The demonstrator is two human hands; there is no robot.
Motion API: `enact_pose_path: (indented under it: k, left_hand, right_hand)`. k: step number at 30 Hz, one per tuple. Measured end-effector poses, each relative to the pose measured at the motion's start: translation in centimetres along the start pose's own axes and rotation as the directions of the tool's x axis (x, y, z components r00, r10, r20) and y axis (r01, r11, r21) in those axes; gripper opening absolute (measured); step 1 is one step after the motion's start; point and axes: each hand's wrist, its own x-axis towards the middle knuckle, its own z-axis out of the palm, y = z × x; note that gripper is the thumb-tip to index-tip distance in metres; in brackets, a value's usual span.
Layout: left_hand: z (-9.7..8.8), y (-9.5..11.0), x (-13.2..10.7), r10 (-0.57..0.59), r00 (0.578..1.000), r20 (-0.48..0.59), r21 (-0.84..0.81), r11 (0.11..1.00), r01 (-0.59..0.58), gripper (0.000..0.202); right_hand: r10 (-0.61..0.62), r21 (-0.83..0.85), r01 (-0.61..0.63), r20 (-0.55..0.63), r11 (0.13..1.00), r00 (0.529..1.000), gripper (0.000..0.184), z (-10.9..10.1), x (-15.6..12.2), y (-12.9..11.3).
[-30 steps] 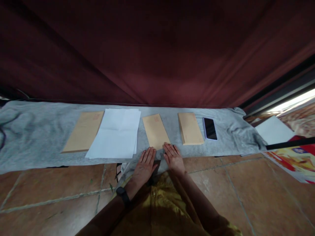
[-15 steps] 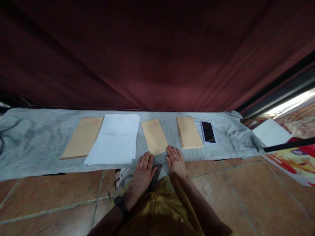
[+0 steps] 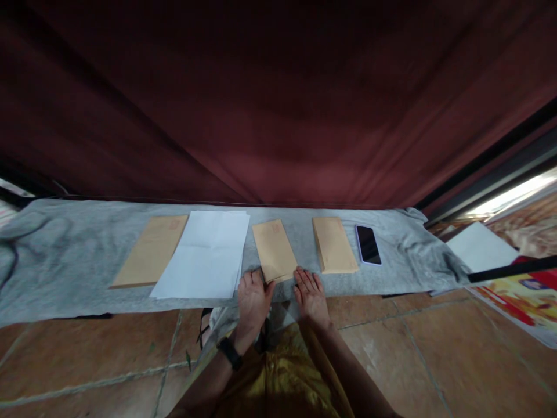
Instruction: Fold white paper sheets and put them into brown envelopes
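A small brown envelope (image 3: 275,249) lies slightly slanted on the grey cloth before me, a faint red print near its top. At its lower left corner is my left hand (image 3: 253,299), fingers curled and thumb against the bottom edge, pinching the corner. That edge looks slightly raised, like a flap. My right hand (image 3: 311,295) rests flat, palm down, with fingers stretched out and their tips by the lower right corner. To the right sits a stack of similar brown envelopes (image 3: 335,247). On the left are white paper sheets (image 3: 204,255), beside a larger brown envelope pile (image 3: 152,249).
The grey cloth (image 3: 400,249) covers a long, narrow surface. A phone (image 3: 368,245) lies right of the envelope stack. Behind hangs a dark red curtain (image 3: 278,116). Tiled floor (image 3: 391,342) shows in front; a colourful printed box (image 3: 522,296) is at far right.
My left hand has gone from lying flat with fingers stretched to curled at the envelope's lower left corner. My right hand stays flat. The view has tilted slightly upward.
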Motion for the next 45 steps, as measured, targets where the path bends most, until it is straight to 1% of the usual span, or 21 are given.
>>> enact_pose_path:
  k: [2,6,11,13,15,16,17,20,21,23,28,31,34,36,38,40,41,42,43,44,45]
  left_hand:
    - [0.0,0.1,0.2,-0.03,0.999,0.023,0.005,1.0,0.03,0.031]
    - [0.0,0.2,0.7,-0.082,0.993,0.083,-0.042,0.995,0.085,0.032]
    - [-0.2,0.4,1.5,-0.152,0.973,0.171,-0.104,0.98,0.172,0.032]
    - [-0.3,0.4,1.9,-0.18,0.963,0.202,-0.144,0.967,0.211,0.029]
    - [-0.2,0.2,2.3,-0.213,0.949,0.233,-0.221,0.939,0.265,0.023]
    - [-0.2,0.1,2.5,-0.232,0.938,0.258,-0.296,0.905,0.305,0.019]
    - [-0.1,-0.1,2.6,-0.246,0.924,0.292,-0.386,0.854,0.349,0.017]
    - [0.2,-0.3,3.1,-0.237,0.889,0.391,-0.608,0.659,0.443,0.018]
    - [0.3,-0.3,3.1,-0.22,0.885,0.41,-0.649,0.611,0.453,0.02]
    - [0.2,-0.1,3.1,-0.184,0.881,0.436,-0.699,0.547,0.461,0.023]
    - [-0.8,0.8,2.7,-0.128,0.859,0.496,-0.789,0.346,0.507,0.027]
    - [-1.4,1.5,2.6,-0.11,0.85,0.514,-0.81,0.264,0.524,0.029]
    - [-2.1,2.4,2.5,-0.084,0.848,0.523,-0.824,0.205,0.529,0.03]
    - [-2.7,3.1,2.3,-0.066,0.854,0.516,-0.835,0.183,0.518,0.032]
    - [-3.4,3.7,2.1,-0.037,0.866,0.499,-0.85,0.172,0.498,0.035]
    - [-4.0,4.1,2.1,-0.002,0.88,0.476,-0.865,0.18,0.468,0.039]
    - [-4.2,4.1,2.1,0.002,0.887,0.462,-0.871,0.189,0.453,0.04]
    - [-4.2,4.1,2.0,-0.017,0.891,0.453,-0.872,0.198,0.447,0.04]
    - [-4.1,3.9,2.0,-0.057,0.89,0.452,-0.867,0.206,0.454,0.039]
    - [-4.0,3.7,2.0,-0.109,0.882,0.458,-0.857,0.208,0.471,0.039]
    - [-3.7,3.5,1.9,-0.158,0.867,0.472,-0.844,0.202,0.496,0.039]
  right_hand:
    - [-0.003,0.0,0.003,0.001,1.0,1.0,0.05,0.1,0.0,0.0]
    - [-0.004,0.007,0.004,-0.016,1.0,1.0,0.049,0.4,-0.1,0.0]
    - [0.002,0.015,-0.001,-0.043,1.0,0.999,0.05,0.4,-0.1,-0.2]
    - [0.001,0.016,-0.001,-0.041,1.0,0.999,0.05,0.4,-0.1,-0.2]
    - [0.0,0.017,0.0,-0.039,1.0,0.999,0.049,0.4,0.0,-0.2]
    - [0.002,0.018,-0.001,-0.043,1.0,0.999,0.049,0.4,0.0,-0.2]
    - [0.003,0.018,-0.002,-0.049,1.0,0.999,0.05,0.4,0.0,-0.3]
    - [0.005,0.01,-0.004,-0.069,1.0,0.998,0.052,0.4,0.0,-0.3]
    - [0.004,0.005,-0.003,-0.073,1.0,0.997,0.052,0.4,0.1,-0.4]
    - [0.002,-0.005,-0.003,-0.08,1.0,0.997,0.054,0.4,0.1,-0.4]
    - [0.018,-0.017,-0.02,-0.114,1.0,0.993,0.06,0.5,0.2,-1.1]
    - [0.049,-0.007,-0.05,-0.119,0.999,0.992,0.062,0.5,0.5,-2.1]
    - [0.094,0.011,-0.093,-0.099,0.996,0.991,0.062,0.5,1.2,-3.0]
    - [0.131,0.034,-0.129,-0.074,0.991,0.989,0.061,0.2,1.6,-3.3]
    - [0.189,0.101,-0.182,-0.064,0.978,0.98,0.058,-0.1,2.1,-3.4]
    - [0.287,0.27,-0.256,-0.08,0.928,0.955,0.046,-0.5,2.7,-3.2]
    - [0.359,0.391,-0.299,-0.088,0.871,0.929,0.039,-0.6,3.0,-3.1]
    - [0.442,0.527,-0.338,-0.081,0.78,0.893,0.034,-0.8,3.3,-3.0]
    - [0.525,0.665,-0.366,-0.048,0.652,0.85,0.031,-0.9,3.6,-3.0]
    - [0.596,0.784,-0.38,0.016,0.491,0.803,0.029,-1.0,3.9,-3.1]
    - [0.645,0.871,-0.381,0.102,0.31,0.757,0.028,-1.0,4.1,-3.2]
